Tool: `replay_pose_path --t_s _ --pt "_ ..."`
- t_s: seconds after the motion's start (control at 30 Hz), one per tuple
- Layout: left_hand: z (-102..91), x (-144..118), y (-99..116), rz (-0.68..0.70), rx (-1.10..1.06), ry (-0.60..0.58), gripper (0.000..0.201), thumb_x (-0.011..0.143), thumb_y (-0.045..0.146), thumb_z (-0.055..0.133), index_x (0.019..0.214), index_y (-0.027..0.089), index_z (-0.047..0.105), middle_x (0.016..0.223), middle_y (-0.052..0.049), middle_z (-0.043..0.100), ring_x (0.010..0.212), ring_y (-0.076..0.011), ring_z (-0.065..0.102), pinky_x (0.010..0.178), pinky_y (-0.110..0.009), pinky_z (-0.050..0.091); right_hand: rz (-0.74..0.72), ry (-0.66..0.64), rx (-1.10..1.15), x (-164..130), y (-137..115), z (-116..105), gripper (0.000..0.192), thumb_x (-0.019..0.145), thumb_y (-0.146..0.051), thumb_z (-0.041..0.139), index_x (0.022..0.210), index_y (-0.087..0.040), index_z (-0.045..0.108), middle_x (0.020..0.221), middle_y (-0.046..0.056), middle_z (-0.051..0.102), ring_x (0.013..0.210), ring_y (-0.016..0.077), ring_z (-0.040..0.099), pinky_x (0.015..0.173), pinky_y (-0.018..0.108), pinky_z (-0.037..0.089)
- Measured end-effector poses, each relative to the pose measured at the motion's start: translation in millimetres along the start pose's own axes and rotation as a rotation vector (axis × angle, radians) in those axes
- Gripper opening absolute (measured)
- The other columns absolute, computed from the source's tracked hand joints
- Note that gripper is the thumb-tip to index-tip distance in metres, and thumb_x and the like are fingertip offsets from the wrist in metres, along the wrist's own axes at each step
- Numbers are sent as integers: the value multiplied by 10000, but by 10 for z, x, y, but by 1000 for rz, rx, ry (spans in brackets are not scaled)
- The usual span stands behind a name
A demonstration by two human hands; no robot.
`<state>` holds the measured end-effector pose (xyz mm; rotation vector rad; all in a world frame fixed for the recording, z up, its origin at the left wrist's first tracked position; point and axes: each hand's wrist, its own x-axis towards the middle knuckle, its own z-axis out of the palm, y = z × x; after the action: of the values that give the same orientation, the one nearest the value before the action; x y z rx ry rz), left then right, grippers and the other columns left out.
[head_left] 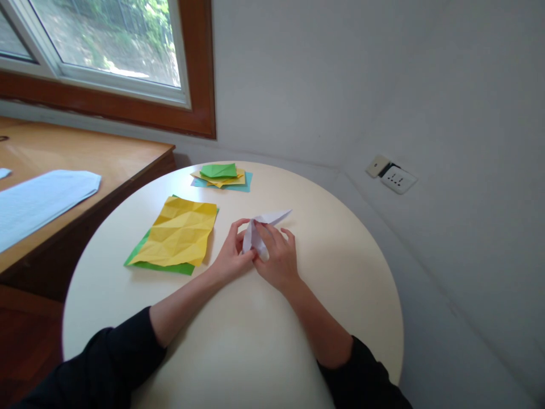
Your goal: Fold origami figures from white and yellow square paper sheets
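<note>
Round cream table stood below grey walls and a window.
Near its middle, both hands, left hand and right hand, pinched folded white paper; yellow sheet lay leftward.

No text, label, brand or number can be read anywhere: the folded papers on the counter are plain, and the wall socket at right shows no legible marking.

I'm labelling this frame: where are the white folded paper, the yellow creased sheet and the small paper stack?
white folded paper point(272, 217), head view, on its pointed flap
yellow creased sheet point(182, 237), head view, at its middle
small paper stack point(219, 170), head view, on the green top piece
</note>
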<state>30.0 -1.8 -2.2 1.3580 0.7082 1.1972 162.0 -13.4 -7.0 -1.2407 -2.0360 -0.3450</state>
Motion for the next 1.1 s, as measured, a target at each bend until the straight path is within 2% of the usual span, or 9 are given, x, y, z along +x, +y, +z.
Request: replay_pose_path --t_s 0.2,0.33,0.43,0.63,0.8,0.9,1.0,1.07,1.1 --pt "-8 27 -13 -41 32 66 503 636 212 619 1102 162 434 899 -52 632 764 -171 596 651 -265 461 33 -109 -37 -10 -22 39 605 749 -271 526 1322 -227 335 1317 128 450 1238 237 382 1041 470 183" --pt "-49 60 -72 -39 -20 150 352 648 242 597 982 136 569 900 -49 663 857 -203 594 749 -293 460 78 -183 -53 -16 -26 34 696 734 -332 568 1360 -240 279 1385 124 358 1294 259 297 1050 491 163" --pt "-58 73 -109 -105 -149 244 329 658 274 587 956 136 619 947 -55 680 959 -238 581 835 -333 445 113 -213 -60 -18 -17 28 760 725 -390 587 1381 -252 228 1425 120 290 1322 268 242 1053 514 138" --pt "-8 77 -54 -278 -430 309 322 697 312 599 940 106 644 914 -104 697 953 -260 610 866 -387 462 197 -231 -50 -20 61 58 911 669 -539 612 1400 -251 152 1460 125 211 1347 296 166 1045 580 60" --pt "-3 92 1 -350 -502 341 277 791 266 513 978 100 630 898 -108 701 935 -237 629 873 -376 480 275 -247 30 -26 142 95 1051 593 -597 646 1408 -252 80 1475 120 167 1356 316 117 1036 609 25" --pt "-10 96 20 -371 -504 362 274 813 260 489 994 104 623 886 -106 703 913 -232 641 866 -371 491 362 -206 147 -37 204 143 1095 560 -604 664 1407 -247 70 1473 131 169 1357 331 93 1028 622 47" --pt "-15 91 27 -398 -515 354 269 819 262 486 990 105 622 867 -107 706 893 -232 649 855 -369 501 492 -25 351 -43 296 202 992 615 -572 639 1396 -230 131 1438 144 257 1337 313 183 1025 565 182" --pt "-17 85 26 -418 -518 343 264 820 265 487 976 104 627 850 -109 708 881 -231 653 848 -367 505 612 127 537 -42 369 234 838 656 -546 614 1343 -202 277 1336 156 409 1235 283 377 956 470 339" --pt "-17 83 24 -427 -515 340 262 820 268 488 969 104 629 840 -109 708 875 -231 655 845 -366 506 674 162 640 -40 404 244 731 669 -541 602 1271 -187 386 1225 146 511 1124 262 484 880 415 407"
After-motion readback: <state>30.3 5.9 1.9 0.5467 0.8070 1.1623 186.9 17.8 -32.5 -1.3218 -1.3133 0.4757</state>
